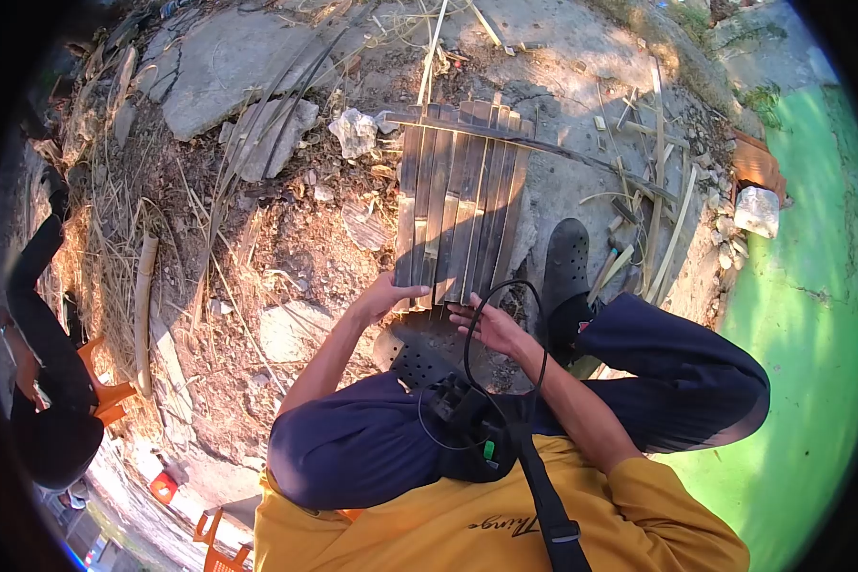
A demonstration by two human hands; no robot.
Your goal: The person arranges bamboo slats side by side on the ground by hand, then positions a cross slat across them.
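Observation:
A row of dark brown wooden slats (439, 214) lies side by side on the ground in front of me, their near ends uneven. Across their far ends runs a long thin dark strip (572, 153), which reaches out to the right. My left hand (387, 296) is closed at the near left corner of the row, thumb over the top of a slat and the other fingers mostly hidden. By the near right ends is my right hand (494, 329), its thumb and fingers apart, fingertips close to or touching the slat ends.
Two dark clogs (568, 257) flank the near end. Split strips (660, 191) and dry stalks (191, 191) litter both sides. White stones (355, 133) lie beyond. A green-painted floor (801, 334) is at right; another person's dark-clothed leg (48, 276) and an orange chair (110, 391) are left.

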